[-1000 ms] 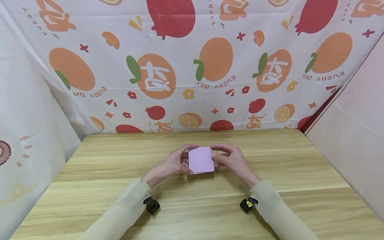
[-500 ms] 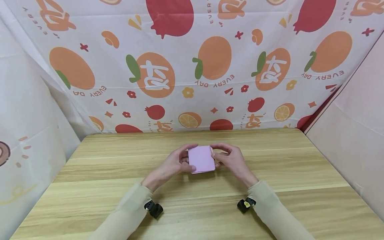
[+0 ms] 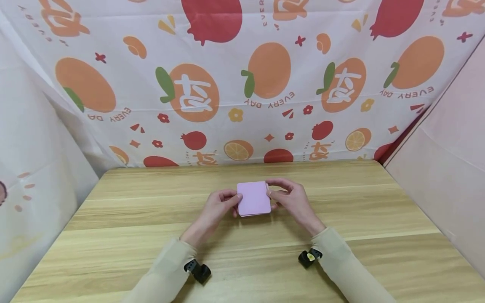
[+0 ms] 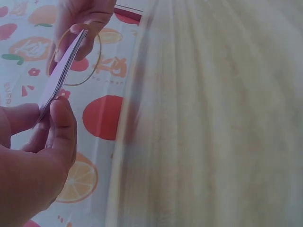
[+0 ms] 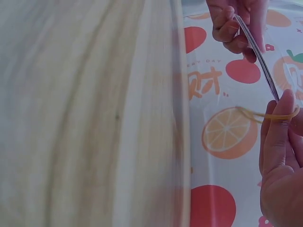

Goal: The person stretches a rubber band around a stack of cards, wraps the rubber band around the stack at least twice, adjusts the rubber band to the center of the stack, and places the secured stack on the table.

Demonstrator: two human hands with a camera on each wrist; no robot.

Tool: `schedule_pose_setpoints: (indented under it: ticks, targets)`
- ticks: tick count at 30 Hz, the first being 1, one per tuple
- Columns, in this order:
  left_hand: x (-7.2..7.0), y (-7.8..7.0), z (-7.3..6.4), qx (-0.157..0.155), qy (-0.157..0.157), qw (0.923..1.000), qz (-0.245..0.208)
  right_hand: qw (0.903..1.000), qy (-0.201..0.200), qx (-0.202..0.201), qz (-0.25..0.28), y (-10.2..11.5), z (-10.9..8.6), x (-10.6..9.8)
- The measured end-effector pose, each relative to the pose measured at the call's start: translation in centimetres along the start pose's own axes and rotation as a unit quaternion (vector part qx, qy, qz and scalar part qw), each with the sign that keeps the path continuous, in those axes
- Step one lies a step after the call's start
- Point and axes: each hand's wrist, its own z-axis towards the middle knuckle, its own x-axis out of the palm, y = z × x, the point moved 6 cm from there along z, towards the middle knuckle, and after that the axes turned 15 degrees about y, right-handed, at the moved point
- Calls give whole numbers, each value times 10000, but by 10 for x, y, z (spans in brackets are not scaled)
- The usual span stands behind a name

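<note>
A thin stack of square pink cards (image 3: 254, 198) with rounded corners is held up between both hands above the table. My left hand (image 3: 217, 207) pinches its left edge, thumb on the front face and fingers behind. At the right edge my right hand (image 3: 293, 201) grips the stack between thumb and fingers. Edge-on in the left wrist view, the card stack (image 4: 64, 71) shows several layers. A yellowish rubber band (image 5: 258, 115) hangs in a loose loop about the right hand's fingers in the right wrist view; how it passes behind the cards is hidden.
The wood-grain table (image 3: 242, 261) extends around both forearms. Behind it hangs a white fruit-print cloth (image 3: 235, 97), with pale cloth at either side. A black wrist camera (image 3: 198, 271) sits on the left sleeve, another wrist camera (image 3: 308, 257) on the right.
My left hand has shifted its grip from spanning the stack's top and bottom edges to pinching the left edge. My right hand has stayed nearly in place.
</note>
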Motion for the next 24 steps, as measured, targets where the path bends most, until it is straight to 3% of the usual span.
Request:
schedule_pose_setpoints:
  ticks: [16, 24]
  targets:
    - [-8, -6, 3, 96, -61, 9998, 136, 9999, 84, -64, 26, 2, 7, 5]
    - [-5, -6, 4, 194, 202, 9991, 309, 9999, 151, 11, 4, 2, 8, 11]
